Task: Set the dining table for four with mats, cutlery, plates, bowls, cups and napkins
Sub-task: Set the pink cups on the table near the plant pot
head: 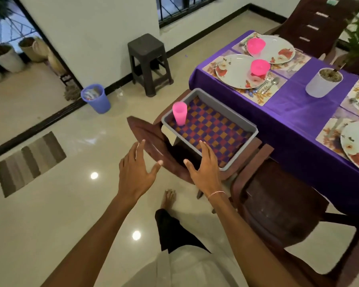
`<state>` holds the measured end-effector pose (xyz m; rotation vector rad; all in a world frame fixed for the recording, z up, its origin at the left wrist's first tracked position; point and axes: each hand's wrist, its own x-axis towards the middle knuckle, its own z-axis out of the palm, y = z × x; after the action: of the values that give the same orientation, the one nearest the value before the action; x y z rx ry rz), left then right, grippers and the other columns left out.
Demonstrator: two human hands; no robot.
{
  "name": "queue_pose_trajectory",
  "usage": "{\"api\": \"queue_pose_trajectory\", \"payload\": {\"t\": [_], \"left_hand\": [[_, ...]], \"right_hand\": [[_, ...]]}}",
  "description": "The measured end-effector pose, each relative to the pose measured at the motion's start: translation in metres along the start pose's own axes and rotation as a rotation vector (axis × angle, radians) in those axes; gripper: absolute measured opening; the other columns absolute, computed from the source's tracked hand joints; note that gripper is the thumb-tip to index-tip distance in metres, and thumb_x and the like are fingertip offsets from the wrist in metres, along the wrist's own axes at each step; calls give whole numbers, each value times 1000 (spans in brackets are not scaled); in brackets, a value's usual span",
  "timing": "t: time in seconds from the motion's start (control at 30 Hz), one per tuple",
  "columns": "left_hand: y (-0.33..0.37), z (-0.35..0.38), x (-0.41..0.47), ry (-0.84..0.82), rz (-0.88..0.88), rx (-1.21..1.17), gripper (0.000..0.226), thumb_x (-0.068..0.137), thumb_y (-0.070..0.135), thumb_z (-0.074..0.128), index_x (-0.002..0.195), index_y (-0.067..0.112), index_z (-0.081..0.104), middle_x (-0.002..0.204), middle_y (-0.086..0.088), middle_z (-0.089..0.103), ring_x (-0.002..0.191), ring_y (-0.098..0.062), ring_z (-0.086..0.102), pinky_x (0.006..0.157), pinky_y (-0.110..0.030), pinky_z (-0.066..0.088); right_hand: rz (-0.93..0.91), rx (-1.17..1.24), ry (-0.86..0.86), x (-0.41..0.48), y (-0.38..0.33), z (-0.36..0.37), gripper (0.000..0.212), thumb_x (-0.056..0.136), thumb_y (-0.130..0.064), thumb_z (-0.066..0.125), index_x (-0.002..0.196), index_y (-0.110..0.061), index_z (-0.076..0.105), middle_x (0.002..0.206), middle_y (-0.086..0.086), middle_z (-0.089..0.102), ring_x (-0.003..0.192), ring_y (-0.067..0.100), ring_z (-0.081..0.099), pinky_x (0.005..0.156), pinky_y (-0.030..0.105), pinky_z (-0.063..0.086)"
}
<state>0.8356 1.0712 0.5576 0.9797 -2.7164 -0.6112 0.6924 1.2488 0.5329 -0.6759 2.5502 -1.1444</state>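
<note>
Left hand [137, 168] and right hand [203, 168] hover spread open, empty, by the grey tray [228, 110]; a jerky lift could topple its pink cup [179, 112].

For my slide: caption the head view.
Left hand and right hand reach toward grey tray holding one pink cup.

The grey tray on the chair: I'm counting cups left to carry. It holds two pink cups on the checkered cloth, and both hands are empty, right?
Not two: the head view shows one pink cup on the checkered cloth in the grey tray on the chair. The left hand and right hand are empty.
</note>
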Motion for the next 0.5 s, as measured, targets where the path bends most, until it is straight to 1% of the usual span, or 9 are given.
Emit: {"api": "queue_pose_trajectory", "payload": {"t": [0.07,0.23,0.33,0.4,0.5], "left_hand": [[-13,-1,41,-22,31,-4,87,92,76,42,160,23,25,165,-7,31,150,-27,33,117,-53,33],[-34,-2,149,-113,114,37,85,91,73,45,156,19,32,156,-8,44,142,-29,43,114,-51,37],[-37,7,213,-234,129,56,91,88,78,44,158,21,29,159,-8,42,144,-30,42,118,-52,34],[-34,17,247,-310,153,50,92,89,75,50,159,20,26,161,-9,39,145,-31,40,118,-51,33],[-24,35,283,-423,155,-36,89,92,59,65,160,19,25,161,-7,37,145,-29,40,115,-46,37]], "right_hand": [[23,8,32,31,-7,14,80,95,-44,68,159,-17,29,163,4,33,151,20,27,120,37,30],[155,28,51,117,-22,47,81,95,-45,69,159,-16,28,161,6,35,150,23,30,119,42,36],[259,15,65,160,-23,61,81,94,-44,70,158,-18,29,161,5,34,149,25,33,118,45,38],[336,28,66,182,-21,70,81,94,-43,71,158,-18,29,161,5,34,148,25,34,117,45,37],[381,20,48,207,-16,83,80,94,-40,72,157,-16,28,161,7,34,147,27,35,118,47,37]]}}
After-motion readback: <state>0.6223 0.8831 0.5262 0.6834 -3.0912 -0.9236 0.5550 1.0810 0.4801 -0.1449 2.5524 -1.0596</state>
